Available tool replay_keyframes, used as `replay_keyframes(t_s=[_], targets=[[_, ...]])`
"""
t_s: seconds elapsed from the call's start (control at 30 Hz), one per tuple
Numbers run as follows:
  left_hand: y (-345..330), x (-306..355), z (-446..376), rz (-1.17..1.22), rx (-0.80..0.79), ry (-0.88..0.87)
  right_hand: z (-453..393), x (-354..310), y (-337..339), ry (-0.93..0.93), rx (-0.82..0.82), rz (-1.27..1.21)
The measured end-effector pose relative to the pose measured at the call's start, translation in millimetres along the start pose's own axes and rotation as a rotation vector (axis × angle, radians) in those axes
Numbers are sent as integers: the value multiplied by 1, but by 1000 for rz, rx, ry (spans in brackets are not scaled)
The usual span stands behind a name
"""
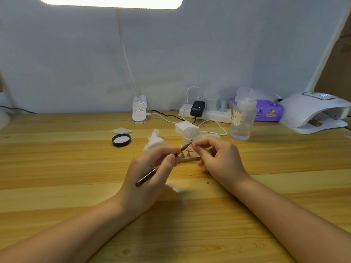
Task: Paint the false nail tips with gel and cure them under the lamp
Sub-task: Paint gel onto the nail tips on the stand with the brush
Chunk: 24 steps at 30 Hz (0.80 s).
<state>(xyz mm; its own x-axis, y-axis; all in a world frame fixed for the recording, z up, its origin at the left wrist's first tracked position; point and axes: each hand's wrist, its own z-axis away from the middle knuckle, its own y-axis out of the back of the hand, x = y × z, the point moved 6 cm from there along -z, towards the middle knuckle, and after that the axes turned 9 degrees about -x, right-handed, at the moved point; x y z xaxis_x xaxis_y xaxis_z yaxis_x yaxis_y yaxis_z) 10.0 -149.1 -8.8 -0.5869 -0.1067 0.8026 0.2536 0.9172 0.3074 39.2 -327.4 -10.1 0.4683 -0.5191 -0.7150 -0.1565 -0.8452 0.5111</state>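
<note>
Single head-worn wide-angle view: we look forward and down across the counter (57, 186) from close above, forearms entering at the lower frame corners, the back wall (209, 54) filling the upper half.

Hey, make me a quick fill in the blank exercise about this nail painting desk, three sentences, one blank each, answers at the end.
1. The thin dark-handled gel brush is held in the person's ____ hand.
2. The white dome-shaped curing lamp sits at the far ____ of the wooden table.
3. The round black jar lid lies on the table to the ____ of the crumpled white tissue.

Missing words: left; right; left
</note>
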Motion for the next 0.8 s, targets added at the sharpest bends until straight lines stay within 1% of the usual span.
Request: replay_keyframes(t_s=[0.13, 0.3, 0.43, 0.57, 0.67, 0.8], targets=[[1, 1, 2, 106, 19, -11, 0, 1, 0, -4, -4, -3], [2, 2, 0, 83, 48, -25, 0, 0, 0, 1, -5, -3], [-1, 2, 0, 85, 1, -15, 0, 0, 0, 1, -6, -10], [2, 1, 3, 127, 17, -19, 0, 0, 0, 2, -7, 2], [2, 5, 2, 86, 29, -48, 0, 1, 0, 4, -9, -7], [1, 4, 0, 32, 23, -32, 0, 1, 0, 4, -8, -7]])
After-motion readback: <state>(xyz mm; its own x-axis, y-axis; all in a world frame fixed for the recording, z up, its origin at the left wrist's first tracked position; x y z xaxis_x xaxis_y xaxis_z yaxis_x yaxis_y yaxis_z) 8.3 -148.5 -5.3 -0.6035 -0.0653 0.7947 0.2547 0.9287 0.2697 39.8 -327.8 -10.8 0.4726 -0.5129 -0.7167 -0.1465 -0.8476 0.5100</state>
